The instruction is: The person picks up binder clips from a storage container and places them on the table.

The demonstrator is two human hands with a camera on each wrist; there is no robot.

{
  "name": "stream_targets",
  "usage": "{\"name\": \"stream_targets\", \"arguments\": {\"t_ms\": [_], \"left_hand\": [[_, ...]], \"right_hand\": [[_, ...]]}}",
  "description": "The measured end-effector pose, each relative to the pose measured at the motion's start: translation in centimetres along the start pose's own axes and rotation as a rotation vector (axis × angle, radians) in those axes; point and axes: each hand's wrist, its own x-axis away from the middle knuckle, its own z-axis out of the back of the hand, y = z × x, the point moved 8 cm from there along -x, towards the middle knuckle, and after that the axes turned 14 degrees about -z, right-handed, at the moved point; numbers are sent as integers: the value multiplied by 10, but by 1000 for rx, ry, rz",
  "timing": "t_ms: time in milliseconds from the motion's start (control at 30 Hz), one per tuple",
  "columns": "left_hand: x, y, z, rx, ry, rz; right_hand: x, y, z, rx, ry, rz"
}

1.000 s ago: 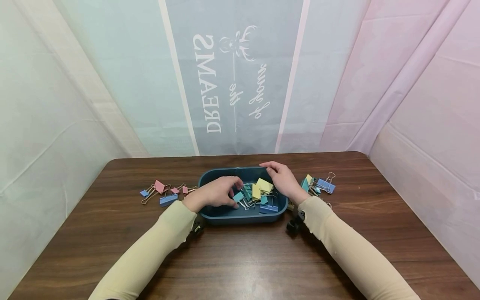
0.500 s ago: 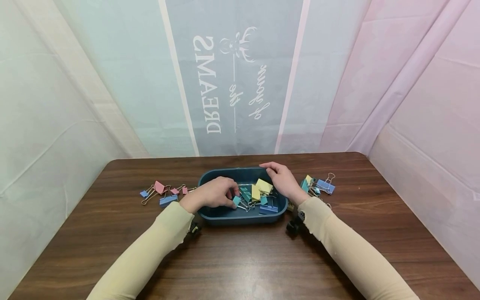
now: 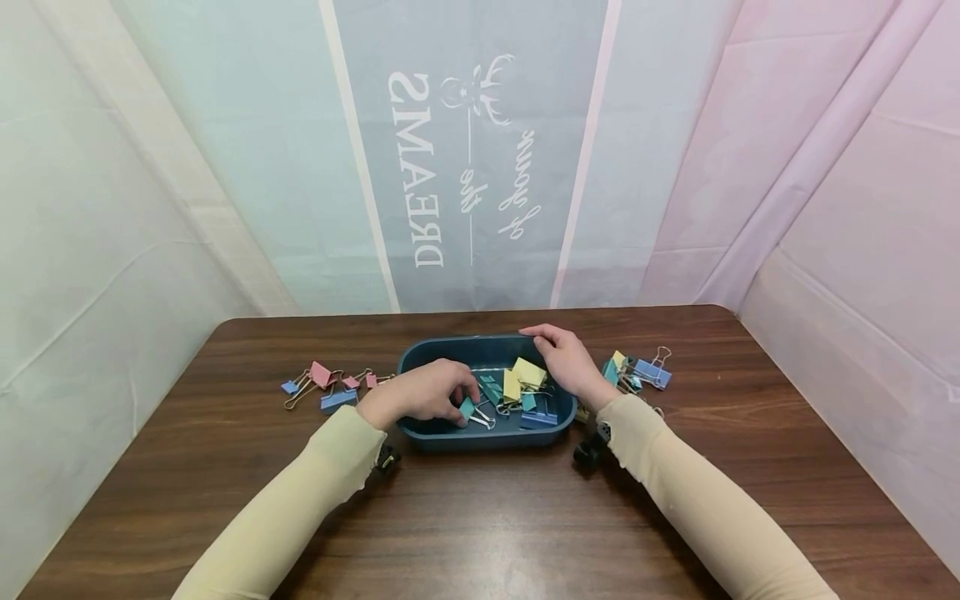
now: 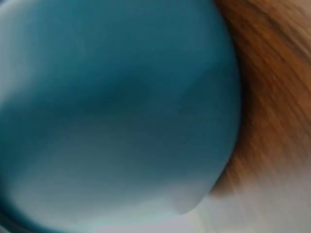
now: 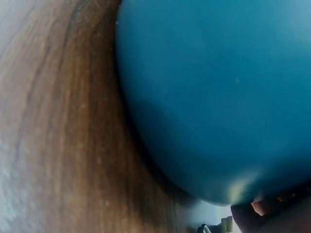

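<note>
Inside the blue tray [image 3: 487,442] — pinched between left fingers [image 3: 472,386] — is a teal clip [image 3: 467,408].

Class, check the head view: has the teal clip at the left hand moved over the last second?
Yes: against the tray, which stayed put, the teal clip at the left hand has moved left and toward the tray's near side.

Pale glare on the tabletop [image 3: 502,533], both wrist views blurry
</note>
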Motion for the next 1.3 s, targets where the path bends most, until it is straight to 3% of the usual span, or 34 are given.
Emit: {"name": "stream_targets", "arguments": {"t_ms": [267, 567, 700, 867, 1167, 1300], "left_hand": [[5, 7, 7, -39, 23, -30], [30, 14, 29, -24, 129, -67], [49, 15, 44, -18, 220, -94], [78, 8, 62, -18, 329, -35], [137, -25, 80, -56, 484, 32], [163, -45, 86, -95, 518, 127]], "right_hand": [[1, 0, 0, 1, 1, 5], [1, -1, 1, 1, 2, -1], [1, -1, 1, 2, 7, -1], [2, -1, 0, 8, 15, -2], [3, -1, -1, -4, 2, 7], [1, 0, 0, -3, 3, 8]]}}
